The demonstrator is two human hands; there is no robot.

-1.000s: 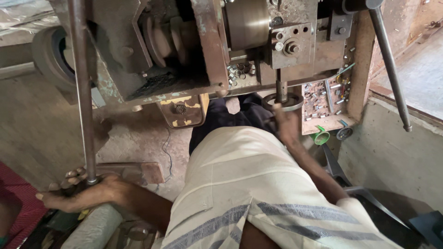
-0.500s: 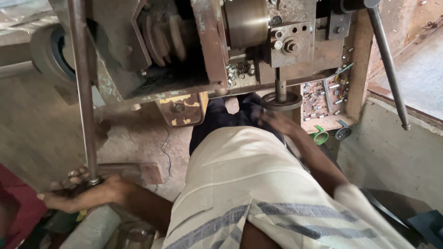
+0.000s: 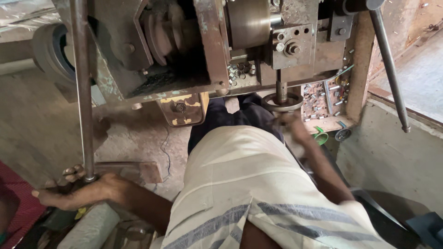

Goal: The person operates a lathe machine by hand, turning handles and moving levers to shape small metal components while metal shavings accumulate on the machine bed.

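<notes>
Gripping the lower end of a long lever (image 3: 83, 92), the left hand (image 3: 76, 191) is closed round it beside the press (image 3: 207, 46); the blurred right hand (image 3: 290, 124) reaches under the ring die (image 3: 282, 101), grip unclear, work apparently mid-cycle.

The floor (image 3: 41, 115) is bare grey concrete, dusty and stained, with a thin wire (image 3: 164, 147) trailing across it. A rusty flat metal plate (image 3: 138, 169) lies on it lower down. At the upper left a dark rubber tyre (image 3: 53, 50) leans near a pale strip of wall. On the right a low concrete wall (image 3: 392, 157) rises to a ledge, and beyond the ledge a lighter slab (image 3: 415, 74) catches daylight, brighter than the shaded floor. A red patterned cloth (image 3: 16, 203) shows at the lower left edge. A pale grey cylinder (image 3: 90, 228) lies beside it at the bottom.
</notes>
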